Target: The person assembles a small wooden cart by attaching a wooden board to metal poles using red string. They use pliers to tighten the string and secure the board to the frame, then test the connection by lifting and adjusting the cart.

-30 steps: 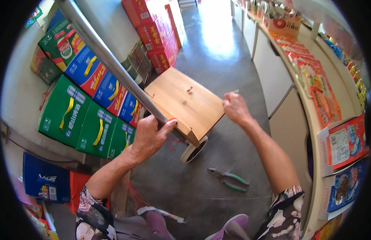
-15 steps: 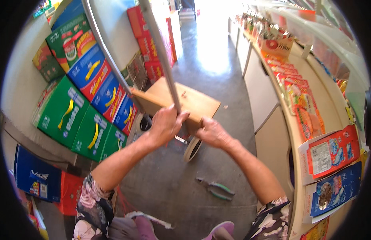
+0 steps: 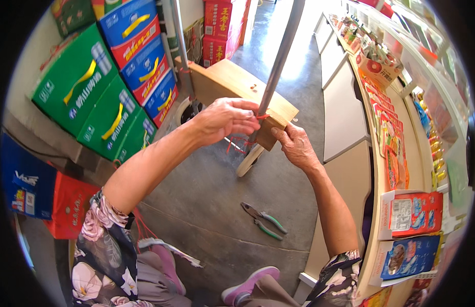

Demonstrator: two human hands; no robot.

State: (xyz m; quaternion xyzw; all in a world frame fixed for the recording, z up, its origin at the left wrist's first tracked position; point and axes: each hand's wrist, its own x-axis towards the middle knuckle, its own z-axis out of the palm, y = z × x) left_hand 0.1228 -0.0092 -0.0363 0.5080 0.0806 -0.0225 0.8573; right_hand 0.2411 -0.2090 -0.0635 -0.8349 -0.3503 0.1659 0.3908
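A wooden box or board structure sits between two metal poles of a wheeled cart. My left hand is beside the nearer metal pole, its fingers stretched out and loosely apart. A red tie wraps this pole at the wood's near corner, close to my left fingertips. My right hand grips the wood's right end, thumb on its front face; its fingertips are partly hidden. Below is a pale-rimmed wheel, and thin red strands hang near it.
Pliers with green handles lie on the grey floor. At left are stacked green cartons and blue-red cartons; red cartons stand farther back. A long shelf counter with packaged goods runs along the right.
My left hand has loosened from the pole, its fingers now straightened. My right hand has shifted along the wood's end. The pole leans right in view, and the red tie now shows.
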